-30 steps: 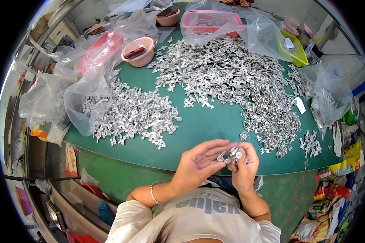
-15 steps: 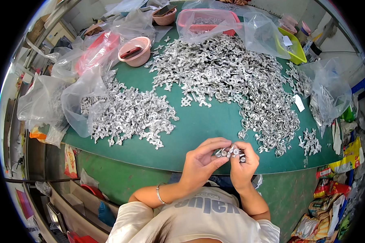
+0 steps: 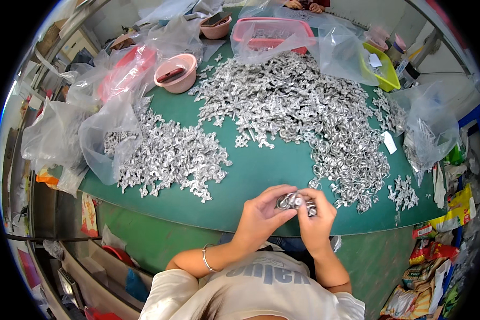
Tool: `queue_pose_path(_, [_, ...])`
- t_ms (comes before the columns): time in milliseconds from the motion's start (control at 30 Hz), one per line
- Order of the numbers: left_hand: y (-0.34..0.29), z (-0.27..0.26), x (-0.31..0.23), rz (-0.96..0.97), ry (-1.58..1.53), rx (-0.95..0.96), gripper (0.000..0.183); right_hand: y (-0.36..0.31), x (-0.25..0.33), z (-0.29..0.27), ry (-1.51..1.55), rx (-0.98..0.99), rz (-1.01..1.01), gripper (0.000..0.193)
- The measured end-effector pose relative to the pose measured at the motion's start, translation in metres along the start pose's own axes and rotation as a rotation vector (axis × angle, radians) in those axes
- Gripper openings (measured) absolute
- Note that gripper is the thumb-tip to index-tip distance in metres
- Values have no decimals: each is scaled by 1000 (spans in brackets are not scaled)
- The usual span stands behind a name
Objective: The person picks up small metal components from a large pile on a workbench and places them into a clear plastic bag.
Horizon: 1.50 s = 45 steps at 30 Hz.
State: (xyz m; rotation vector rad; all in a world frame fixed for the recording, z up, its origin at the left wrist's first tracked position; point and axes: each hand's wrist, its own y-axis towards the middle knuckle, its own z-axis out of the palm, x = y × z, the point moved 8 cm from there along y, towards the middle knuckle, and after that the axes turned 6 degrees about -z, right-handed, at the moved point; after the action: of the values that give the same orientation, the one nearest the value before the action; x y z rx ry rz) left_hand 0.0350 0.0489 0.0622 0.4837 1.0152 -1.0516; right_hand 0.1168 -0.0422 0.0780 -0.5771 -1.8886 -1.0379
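Held part: a small silver metal piece (image 3: 295,201) is pinched between both hands, just over the near edge of the table. Its long axis seems to run left to right, from one hand to the other; which way its ends point cannot be told, it is too small and half covered by fingers.
Left hand: the left hand (image 3: 261,216) is closed on the left end of the metal piece, with fingertips pressed together on it. A thin bracelet (image 3: 205,258) is worn on its wrist.
Right hand: the right hand (image 3: 316,221) is closed on the right end of the same piece, with thumb and fingers pinching it.
Just beyond the grip: a large heap of silver parts (image 3: 304,112) is spread out, its near tail reaching almost to the hands.
Left of the grip: a smaller heap of parts (image 3: 170,157) is seen, well apart, partly spilling from a clear plastic bag (image 3: 106,141).
Surface: a green table (image 3: 261,165) with a rounded near edge is used.
Far from the grip: a pink bowl (image 3: 176,74), a pink basket (image 3: 272,34) under plastic and a yellow-green tray (image 3: 386,72) are placed at the far side.
Room: crowded shelves and packets are seen on both sides of the table.
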Motion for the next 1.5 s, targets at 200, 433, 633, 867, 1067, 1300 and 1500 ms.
queue_pose_path(200, [28,-8,50,-342,-330,-5,27,12,-5,-8,-89,54,-58,13])
queue_pose_path(433, [126,8,0,-280,-357,55,21,4,-55,-44,271,-49,382,11])
queue_pose_path(633, [237,87,-70,-176,-141,209,21,-7,-68,-48,266,37,426,10])
queue_pose_path(867, [360,101,-85,-102,483,-119,28,5,-77,-53,351,84,401,14])
queue_pose_path(1067, [367,87,-101,77,516,-217,35,0,-86,-54,443,88,427,14])
queue_pose_path(1300, [338,74,-109,229,537,-117,31,-4,-90,-50,502,111,494,14])
queue_pose_path(1500, [300,76,-108,342,635,-28,26,-3,-85,-52,561,114,533,11])
